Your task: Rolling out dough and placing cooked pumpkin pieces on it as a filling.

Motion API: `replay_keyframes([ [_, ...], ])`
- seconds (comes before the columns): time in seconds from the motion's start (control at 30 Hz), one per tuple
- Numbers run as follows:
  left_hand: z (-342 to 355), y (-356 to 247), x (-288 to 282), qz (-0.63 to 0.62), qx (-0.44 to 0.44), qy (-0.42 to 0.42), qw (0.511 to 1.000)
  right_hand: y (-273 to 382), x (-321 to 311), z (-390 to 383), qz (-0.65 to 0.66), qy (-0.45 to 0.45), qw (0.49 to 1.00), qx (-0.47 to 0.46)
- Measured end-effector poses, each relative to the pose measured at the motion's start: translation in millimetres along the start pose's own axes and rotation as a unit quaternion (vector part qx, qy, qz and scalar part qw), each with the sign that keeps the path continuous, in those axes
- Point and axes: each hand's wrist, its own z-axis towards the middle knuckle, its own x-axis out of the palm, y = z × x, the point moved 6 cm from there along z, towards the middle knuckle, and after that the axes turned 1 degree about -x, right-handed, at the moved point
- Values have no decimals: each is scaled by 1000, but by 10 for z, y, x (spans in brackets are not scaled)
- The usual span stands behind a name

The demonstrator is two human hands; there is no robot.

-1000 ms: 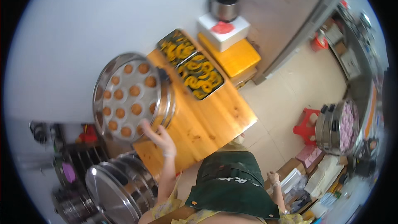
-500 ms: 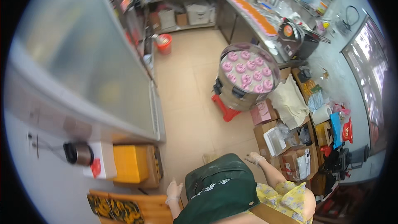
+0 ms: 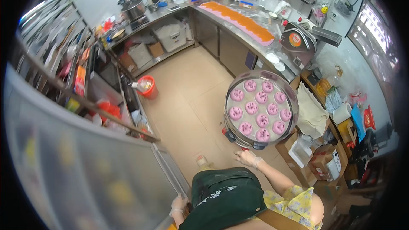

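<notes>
Pink buns (image 3: 261,98): in the steamer (image 3: 240,139), three o'clock in our view.
Right hand (image 3: 246,158): five o'clock, released, fingers loosely bent, near the steamer.
Left hand (image 3: 179,204): half past six, beside the frosted cabinet (image 3: 98,166); grip, we cannot tell.

Buns (image 3: 261,97) inside the steamer (image 3: 241,138)

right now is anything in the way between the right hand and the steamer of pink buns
Nothing visible blocks the right hand from the steamer: one black handle sits on the side facing the hand. Only a sliver of red shows, low beneath the steamer.
</notes>
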Motion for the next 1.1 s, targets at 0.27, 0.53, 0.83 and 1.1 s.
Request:
replay_keyframes([
  [0.27,2185,-1406,-2579,80,209,-155,962,365,-1230,1090,199,-171,964,32],
  [0.53,3737,-2444,-3528,221,386,-97,890,1253,-3123,3026,439,-151,884,-57],
  [0.83,4819,-4025,-4052,378,549,45,744,2554,-4424,3722,461,-273,778,-329],
  [1.1,5400,-5098,-3414,462,729,108,493,2090,-3952,3095,433,-581,670,-162],
])
